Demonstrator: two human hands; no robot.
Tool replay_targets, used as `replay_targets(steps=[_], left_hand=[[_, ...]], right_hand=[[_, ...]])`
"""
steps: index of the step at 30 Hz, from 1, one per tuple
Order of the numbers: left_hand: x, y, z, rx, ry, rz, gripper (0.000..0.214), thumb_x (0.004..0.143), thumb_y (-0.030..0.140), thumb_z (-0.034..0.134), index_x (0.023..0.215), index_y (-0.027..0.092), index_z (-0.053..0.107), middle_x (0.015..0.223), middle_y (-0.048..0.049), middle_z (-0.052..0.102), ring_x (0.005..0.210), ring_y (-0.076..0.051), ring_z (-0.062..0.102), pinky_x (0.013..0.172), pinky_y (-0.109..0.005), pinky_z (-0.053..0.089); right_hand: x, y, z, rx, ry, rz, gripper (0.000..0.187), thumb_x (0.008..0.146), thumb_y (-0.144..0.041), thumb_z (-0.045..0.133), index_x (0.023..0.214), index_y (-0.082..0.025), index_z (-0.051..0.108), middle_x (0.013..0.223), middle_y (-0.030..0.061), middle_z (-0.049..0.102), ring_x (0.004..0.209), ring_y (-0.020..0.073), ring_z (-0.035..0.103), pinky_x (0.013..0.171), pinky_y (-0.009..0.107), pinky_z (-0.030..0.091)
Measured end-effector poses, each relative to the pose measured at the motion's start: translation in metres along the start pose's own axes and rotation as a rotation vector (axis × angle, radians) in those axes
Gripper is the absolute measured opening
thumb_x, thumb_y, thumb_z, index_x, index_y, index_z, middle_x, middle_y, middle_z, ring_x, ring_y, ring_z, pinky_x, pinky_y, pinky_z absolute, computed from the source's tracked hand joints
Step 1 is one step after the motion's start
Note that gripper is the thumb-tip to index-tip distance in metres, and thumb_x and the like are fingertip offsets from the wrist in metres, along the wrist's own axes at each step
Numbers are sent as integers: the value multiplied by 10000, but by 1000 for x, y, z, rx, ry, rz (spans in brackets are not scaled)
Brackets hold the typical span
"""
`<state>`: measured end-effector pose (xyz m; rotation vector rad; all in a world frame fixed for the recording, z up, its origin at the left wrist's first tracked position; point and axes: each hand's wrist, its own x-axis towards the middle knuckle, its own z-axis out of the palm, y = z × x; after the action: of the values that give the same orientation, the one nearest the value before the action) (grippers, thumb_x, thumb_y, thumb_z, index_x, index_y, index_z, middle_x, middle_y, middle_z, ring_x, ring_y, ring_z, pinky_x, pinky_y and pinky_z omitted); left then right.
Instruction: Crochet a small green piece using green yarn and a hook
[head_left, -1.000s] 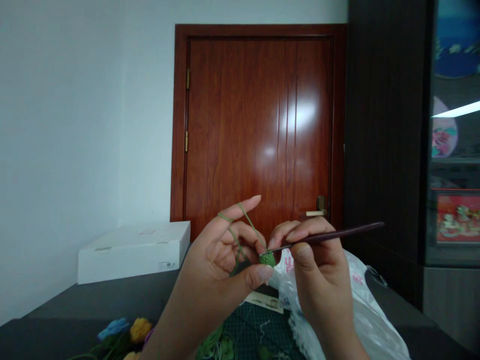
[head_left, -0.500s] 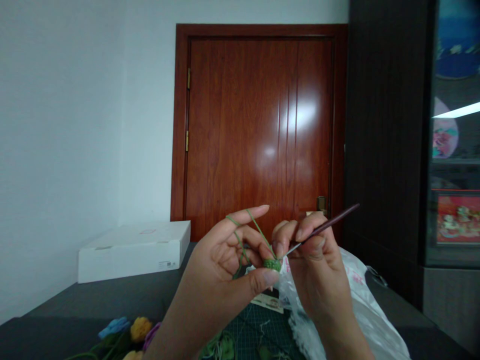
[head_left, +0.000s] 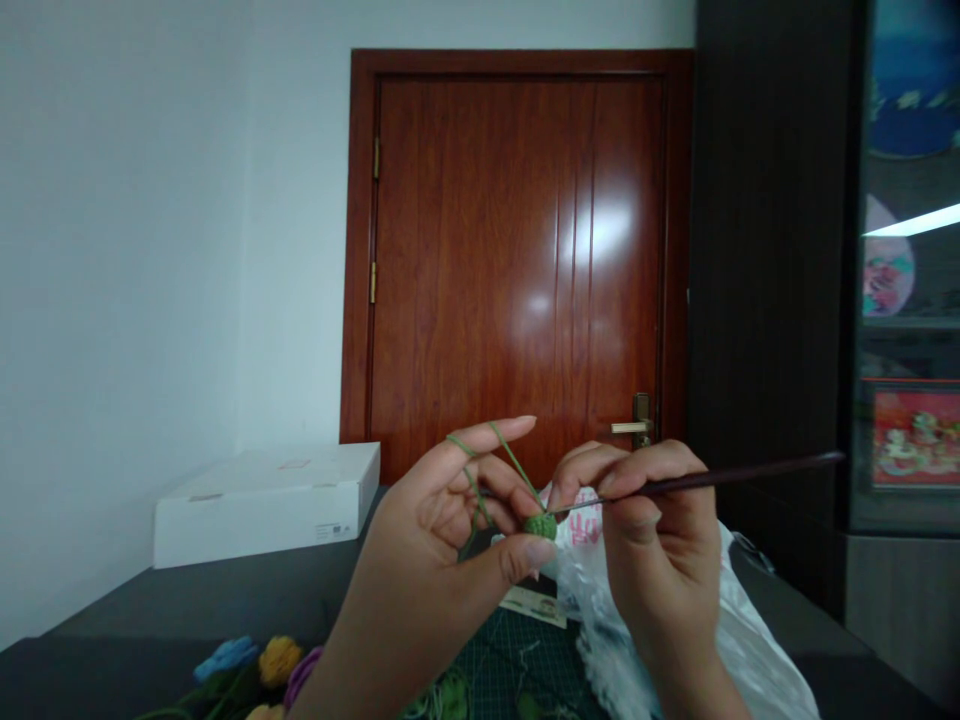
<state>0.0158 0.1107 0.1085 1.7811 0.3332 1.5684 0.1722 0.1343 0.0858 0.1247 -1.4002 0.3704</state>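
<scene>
Likely a room in a home, judging by the wooden door [head_left: 517, 250] and glass-fronted cabinet [head_left: 907, 300].

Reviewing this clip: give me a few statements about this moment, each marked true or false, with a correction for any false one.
The left hand pinches a small green crocheted piece, with green yarn looped over its fingers. True.

The right hand holds scissors. False: the right hand holds a dark-handled crochet hook.

A white cardboard box sits on the dark table, left of the hands. True.

The wooden door stands wide open. False: the wooden door looks shut.
</scene>
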Motion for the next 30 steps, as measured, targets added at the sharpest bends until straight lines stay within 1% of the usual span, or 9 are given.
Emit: replay_targets(steps=[3,7,10,15,20,24,27,30], left_hand=[[0,0,1,-18,-10,-1,654,707,1,851,1299,201,658,801,8,718,727,-117,666,657,-196,561],[-1,-2,0,-26,-15,3,658,712,5,843,1310,199,646,808,7,719,725,-123,672,651,-203,557],[-1,0,1,-3,2,-28,657,708,-10,829,1306,190,643,808,7,716,739,-129,674,662,-210,551],[-2,4,2,54,10,-51,675,700,-17,809,1318,193,636,801,13,705,719,-128,654,659,-218,546],[-1,2,2,172,40,-18,597,757,49,795,1315,202,647,821,3,699,734,-136,655,672,-237,538],[-1,2,3,240,62,-11,576,766,45,762,1311,199,656,816,3,683,743,-148,657,693,-256,551],[0,3,4,271,81,6,556,763,46,747,1295,188,668,820,0,674,730,-153,658,677,-263,559],[0,4,7,302,118,30,530,767,64,757,1277,189,685,813,0,677,726,-154,669,671,-258,568]], right_hand=[[-1,1,1,47,1,27,107,1009,-356,625,1004,-250,614,821,-4,696,728,171,668,634,302,547],[-1,4,5,164,18,123,143,1018,-400,597,976,-263,595,809,-13,687,683,155,632,609,280,526],[-2,6,6,174,19,122,142,1010,-400,612,968,-265,596,797,-12,679,688,162,625,614,283,517],[0,4,1,62,-29,38,99,1004,-358,629,984,-263,612,802,2,697,739,195,658,675,339,533],[4,-2,-4,-62,-100,-46,64,1007,-301,628,989,-241,640,813,12,701,770,201,669,730,372,521],[6,-8,-12,-260,-218,-148,60,1006,-289,627,1010,-237,657,875,40,741,820,224,688,765,424,533],[7,-10,-15,-417,-320,-254,75,1013,-322,615,1011,-251,642,910,47,753,826,227,700,740,431,555],[8,-11,-14,-554,-351,-347,151,1033,-371,569,938,-268,625,858,25,742,763,204,701,676,397,568]])
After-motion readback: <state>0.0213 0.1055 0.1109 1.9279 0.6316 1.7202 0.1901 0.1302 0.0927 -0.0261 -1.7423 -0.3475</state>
